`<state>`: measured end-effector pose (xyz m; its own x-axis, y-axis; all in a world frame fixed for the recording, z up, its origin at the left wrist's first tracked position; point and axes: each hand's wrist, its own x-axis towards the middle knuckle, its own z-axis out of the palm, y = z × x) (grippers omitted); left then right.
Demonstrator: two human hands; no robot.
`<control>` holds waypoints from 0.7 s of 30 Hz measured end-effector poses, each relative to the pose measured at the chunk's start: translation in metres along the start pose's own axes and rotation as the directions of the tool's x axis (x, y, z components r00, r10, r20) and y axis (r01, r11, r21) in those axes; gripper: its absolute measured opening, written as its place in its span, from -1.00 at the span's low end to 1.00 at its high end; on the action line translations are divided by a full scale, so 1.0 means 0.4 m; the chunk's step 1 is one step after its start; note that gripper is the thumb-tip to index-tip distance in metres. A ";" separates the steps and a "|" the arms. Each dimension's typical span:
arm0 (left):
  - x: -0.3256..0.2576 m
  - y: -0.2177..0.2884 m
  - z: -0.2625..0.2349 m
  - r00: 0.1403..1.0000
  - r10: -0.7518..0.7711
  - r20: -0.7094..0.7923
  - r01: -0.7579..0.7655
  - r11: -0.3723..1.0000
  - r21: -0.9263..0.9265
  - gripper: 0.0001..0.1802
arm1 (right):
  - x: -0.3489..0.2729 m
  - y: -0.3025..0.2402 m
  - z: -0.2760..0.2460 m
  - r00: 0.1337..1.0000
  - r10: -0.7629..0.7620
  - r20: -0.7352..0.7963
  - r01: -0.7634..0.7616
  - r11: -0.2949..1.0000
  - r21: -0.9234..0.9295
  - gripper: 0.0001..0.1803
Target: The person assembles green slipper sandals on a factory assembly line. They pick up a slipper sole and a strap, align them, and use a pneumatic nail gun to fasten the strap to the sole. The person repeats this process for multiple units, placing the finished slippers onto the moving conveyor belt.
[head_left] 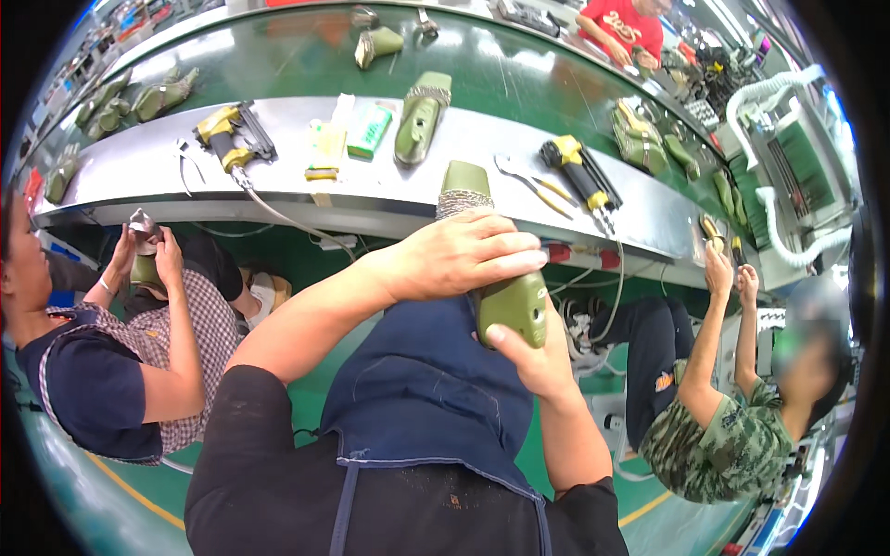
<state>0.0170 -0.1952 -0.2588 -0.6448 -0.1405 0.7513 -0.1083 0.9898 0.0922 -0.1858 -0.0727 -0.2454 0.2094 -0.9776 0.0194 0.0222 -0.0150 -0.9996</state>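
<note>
I hold an olive-green shoe last above my lap, its toe end pointing toward the bench. A braided, light-coloured strap wraps across it just beyond my fingers. My left hand lies over the top of the last, fingers closed across it. From the right, my right hand grips the lower end, with the thumb on the near face and the other fingers mostly hidden behind. On the bench ahead lies another green last with a similar braided strap. Pincers rest right of the held last.
Yellow-and-black air staple guns with hoses lie on the metal bench edge. Beside them are a green-and-white box and more lasts on the green belt. Co-workers sit on both sides.
</note>
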 end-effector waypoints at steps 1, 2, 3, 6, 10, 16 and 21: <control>-0.002 -0.026 0.007 0.999 -0.051 0.014 0.050 0.995 0.082 -0.36 | 0.015 -0.005 0.007 0.992 0.103 -0.068 -0.090 0.981 0.171 -0.13; -0.013 -0.055 -0.001 0.987 -0.154 0.054 0.149 0.985 0.089 -0.22 | 0.037 -0.007 0.012 0.970 0.214 -0.112 -0.164 0.925 0.344 -0.24; -0.023 -0.086 -0.009 0.962 -0.273 -0.013 0.273 0.958 0.084 -0.08 | 0.070 -0.026 0.014 0.969 0.191 -0.156 -0.107 0.896 0.432 -0.44; -0.103 -0.212 -0.001 0.768 -0.538 -0.348 0.574 0.819 0.001 0.28 | 0.150 0.002 -0.001 0.968 0.122 -0.218 -0.030 0.924 0.382 -0.44; -0.147 -0.372 0.025 0.339 -0.906 -0.253 0.907 0.386 -0.170 0.15 | 0.308 0.014 -0.026 0.961 0.119 -0.249 -0.013 0.922 0.388 -0.50; -0.086 -0.511 0.040 0.085 -0.996 -0.034 0.848 0.090 -0.523 -0.19 | 0.596 0.075 -0.052 0.938 0.089 -0.334 0.048 0.924 0.379 -0.54; 0.010 -0.701 0.053 0.031 -0.999 0.009 0.531 0.009 -0.847 -0.51 | 0.914 0.145 -0.107 0.901 -0.113 -0.419 0.167 0.981 0.095 -0.34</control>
<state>0.0288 -0.4739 -0.2954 0.0814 -0.9939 -0.0744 0.2976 -0.0470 0.9535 -0.1498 -0.4402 -0.2969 -0.2240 -0.9668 0.1227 0.1497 -0.1585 -0.9759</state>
